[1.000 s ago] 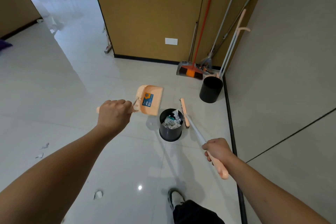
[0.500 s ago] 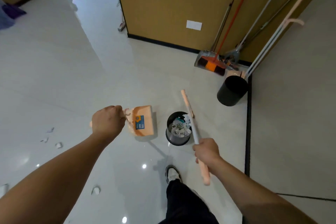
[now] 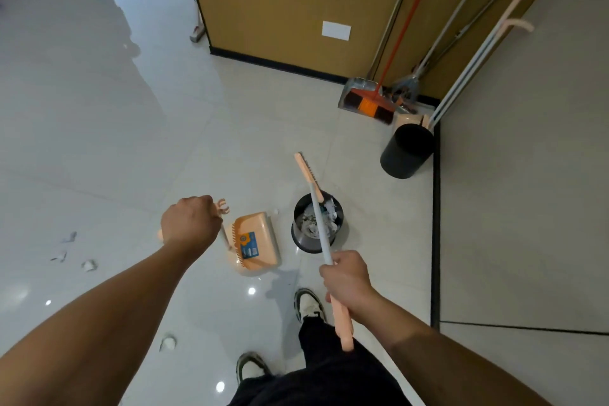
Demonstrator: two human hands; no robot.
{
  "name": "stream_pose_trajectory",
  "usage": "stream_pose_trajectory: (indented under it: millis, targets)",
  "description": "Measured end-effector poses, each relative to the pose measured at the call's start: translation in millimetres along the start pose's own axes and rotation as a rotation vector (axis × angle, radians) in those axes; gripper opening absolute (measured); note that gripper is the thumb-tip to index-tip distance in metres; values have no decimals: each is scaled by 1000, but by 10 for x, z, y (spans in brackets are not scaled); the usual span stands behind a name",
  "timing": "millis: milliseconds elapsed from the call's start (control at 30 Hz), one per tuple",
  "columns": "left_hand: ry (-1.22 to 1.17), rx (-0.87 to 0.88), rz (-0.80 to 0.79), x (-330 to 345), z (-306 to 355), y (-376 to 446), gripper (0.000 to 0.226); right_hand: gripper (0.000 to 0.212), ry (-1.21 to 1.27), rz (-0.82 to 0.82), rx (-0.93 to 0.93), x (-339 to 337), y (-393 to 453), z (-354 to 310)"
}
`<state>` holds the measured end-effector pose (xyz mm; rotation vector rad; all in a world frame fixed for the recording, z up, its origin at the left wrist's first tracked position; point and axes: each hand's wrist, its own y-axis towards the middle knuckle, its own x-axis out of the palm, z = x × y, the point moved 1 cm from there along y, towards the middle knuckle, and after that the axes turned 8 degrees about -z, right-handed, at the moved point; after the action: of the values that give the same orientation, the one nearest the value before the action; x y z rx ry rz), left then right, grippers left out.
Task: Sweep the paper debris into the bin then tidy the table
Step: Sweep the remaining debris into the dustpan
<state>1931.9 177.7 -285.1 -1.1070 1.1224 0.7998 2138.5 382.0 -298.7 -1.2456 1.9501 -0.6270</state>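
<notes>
Dustpan (image 3: pixel 256 243) hangs low from the gripping left hand (image 3: pixel 189 222); right hand (image 3: pixel 346 275) holds the broom (image 3: pixel 317 208) over the bin (image 3: pixel 317 227), ready for floor scraps (image 3: pixel 88 265).

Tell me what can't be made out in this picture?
Head view only:
- Dustpan label: too small to read.
- Dustpan handle: mostly behind the left hand.
- Bin contents: broom shaft crosses them.
- Second black bin: inside turned away.
- Leaning tool handles: cut off by top edge.
</notes>
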Motion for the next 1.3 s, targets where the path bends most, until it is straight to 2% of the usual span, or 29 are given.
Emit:
stream_pose_trajectory:
  millis: [367, 567, 733, 833, 1033, 1300]
  targets:
    - [18, 161, 68, -54, -177, -88, 14, 11, 204, 72, 4, 184, -327, 208]
    - [3, 178, 89, -142, -72, -66, 14, 5, 138, 149, -17, -191, -292, 265]
    - [-26, 120, 93, -123, 65, -79, 14, 12, 120, 171, 51, -772, -31, 261]
    - [-36, 54, 67, -40, 146, -43, 13, 8, 117, 174, 107, -1132, 209, 252]
    - [-13, -84, 48, 151, 493, 144, 26, 7, 165, 57, 196, -1854, 1015, 103]
    - [56, -195, -45, 409, 935, 205, 38, 10, 143, -60, 277, -2170, 1932, -108]
